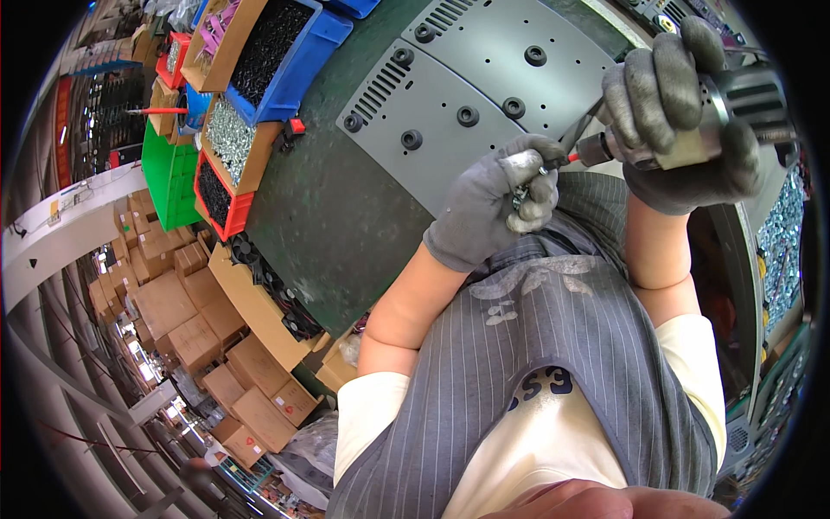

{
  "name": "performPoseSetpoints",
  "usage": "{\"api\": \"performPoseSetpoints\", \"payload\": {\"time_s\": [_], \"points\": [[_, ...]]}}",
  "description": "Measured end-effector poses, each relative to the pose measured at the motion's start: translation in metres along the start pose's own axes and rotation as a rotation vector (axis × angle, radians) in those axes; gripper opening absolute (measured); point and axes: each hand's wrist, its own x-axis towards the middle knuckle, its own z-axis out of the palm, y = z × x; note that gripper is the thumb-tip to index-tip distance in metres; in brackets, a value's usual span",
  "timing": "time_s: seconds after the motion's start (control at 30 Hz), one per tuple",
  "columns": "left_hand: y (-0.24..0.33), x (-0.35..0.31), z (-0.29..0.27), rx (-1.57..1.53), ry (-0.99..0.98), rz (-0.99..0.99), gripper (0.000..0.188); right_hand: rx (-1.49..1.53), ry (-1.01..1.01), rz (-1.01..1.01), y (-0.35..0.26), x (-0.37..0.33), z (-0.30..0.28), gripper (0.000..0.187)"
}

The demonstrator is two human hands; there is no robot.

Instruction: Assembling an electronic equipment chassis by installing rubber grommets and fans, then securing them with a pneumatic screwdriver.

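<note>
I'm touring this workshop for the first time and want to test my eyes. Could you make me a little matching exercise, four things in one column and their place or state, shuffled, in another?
Things:
1. Power tool
2. Grey panels
3. Large blue bin
4. Cardboard boxes

Places and states:
A. Filled with small black parts
B. Held in the right grip
C. Stacked in the lower left of the view
D. Flat, dotted with round black pieces, on the dark green tabletop

Right pairs: 1-B, 2-D, 3-A, 4-C
</note>
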Motion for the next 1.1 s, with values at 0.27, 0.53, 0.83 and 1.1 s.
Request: {"api": "performPoseSetpoints", "payload": {"time_s": [0.27,0.53,0.83,1.1], "points": [[0.047,0.064,-0.01,1.45,0.321,0.385,0.046,0.017,0.561,0.066,-0.058,-0.024,-0.029,0.053],[0.051,0.122,0.004,2.183,0.434,0.282,0.033,-0.388,0.598,0.086,-0.071,-0.029,-0.05,0.054],[0.019,0.144,0.006,2.036,0.304,0.309,0.027,-0.856,0.716,0.129,-0.036,0.002,-0.057,0.03],[0.018,0.142,0.009,2.032,0.272,0.326,0.026,-0.838,0.785,0.255,-0.009,0.016,-0.051,0.049]]}}
